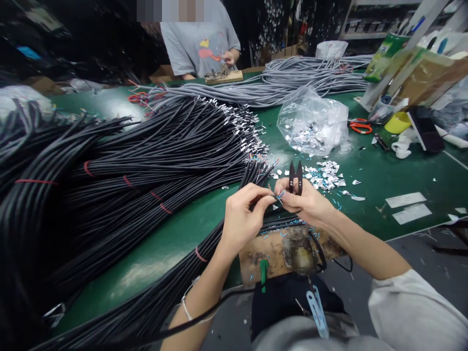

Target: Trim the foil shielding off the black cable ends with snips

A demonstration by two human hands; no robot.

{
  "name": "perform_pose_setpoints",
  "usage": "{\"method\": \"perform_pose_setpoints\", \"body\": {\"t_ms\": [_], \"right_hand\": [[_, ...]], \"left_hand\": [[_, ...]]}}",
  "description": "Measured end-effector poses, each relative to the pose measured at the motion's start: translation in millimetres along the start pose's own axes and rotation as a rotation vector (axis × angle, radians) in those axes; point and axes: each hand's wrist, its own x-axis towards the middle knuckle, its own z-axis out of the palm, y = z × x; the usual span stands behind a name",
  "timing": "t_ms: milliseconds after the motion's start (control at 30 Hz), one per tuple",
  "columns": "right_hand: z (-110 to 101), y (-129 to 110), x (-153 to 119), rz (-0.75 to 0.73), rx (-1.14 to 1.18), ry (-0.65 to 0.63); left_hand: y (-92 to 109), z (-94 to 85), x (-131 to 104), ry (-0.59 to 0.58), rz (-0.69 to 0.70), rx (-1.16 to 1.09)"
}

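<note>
My left hand pinches the end of a cable between thumb and fingertips. Thin blue and red wires fan out of that end, touching the fingertips of my right hand. Black thread snips are held in my right hand, their two blades pointing away from me and apart. Just beyond my fingers lie black cable ends with bared coloured wires. A banded bundle of black cables runs beneath my left forearm. Most of the cable in my left hand is hidden.
Large black cable bundles cover the table's left, with grey cables behind. Foil scraps, a clear plastic bag and orange-handled scissors lie to the right. A wooden board is at the near edge. A person works opposite.
</note>
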Motion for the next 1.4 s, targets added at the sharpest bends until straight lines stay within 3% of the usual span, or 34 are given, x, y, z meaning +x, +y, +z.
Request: {"method": "perform_pose_setpoints", "body": {"t_ms": [67,167,233,333,400,433,467,567,633,733,933,1133,1333,1400], "right_hand": [[1.1,-0.1,0.1,-0.127,-0.147,-0.002],[3.1,-0.2,-0.5,-0.418,-0.557,0.179],[1.2,0.5,-0.3,-0.519,-0.735,0.299],[-10.0,-0.5,1.7,-0.57,-0.746,0.544],[-18.6,-3.9,3.0,-0.594,-0.625,0.812],[-21.2,-5.9,3.1,-0.579,-0.578,0.864],[-21.9,-7.9,2.9,-0.533,-0.572,0.801],[-14.6,-10.5,0.9,-0.42,-0.61,0.422],[-7.3,-9.6,-0.5,-0.37,-0.566,0.283],[-1.5,-7.9,-1.6,-0.342,-0.497,0.248],[-4.2,-9.5,-2.3,-0.367,-0.599,0.232],[-6.0,-8.1,-4.1,-0.615,-0.795,0.171],[-8.1,-10.4,-2.5,-0.444,-0.617,-0.116],[-9.2,-9.7,0.0,-0.406,-0.649,-0.072]], "left_hand": [[0.2,0.1,1.3,-0.042,-0.047,-0.04],[2.6,1.2,1.5,-0.138,-0.18,-0.123],[3.3,1.8,0.9,-0.177,-0.248,-0.18],[1.2,1.8,-0.3,-0.185,-0.31,-0.314],[-0.9,1.5,-0.8,-0.166,-0.349,-0.424],[-1.5,1.4,-0.8,-0.154,-0.366,-0.463],[-1.7,1.4,-0.7,-0.141,-0.378,-0.483],[0.3,2.1,-0.3,-0.118,-0.366,-0.447],[2.6,2.8,-0.4,-0.109,-0.343,-0.404],[4.7,3.8,-1.2,-0.094,-0.323,-0.348],[6.6,5.0,-3.5,-0.057,-0.295,-0.199],[9.3,-0.2,-1.9,-0.08,-0.286,-0.113],[2.6,-15.1,5.3,-0.234,-0.363,-0.201],[1.2,-12.6,5.8,-0.229,-0.376,-0.248]]}}
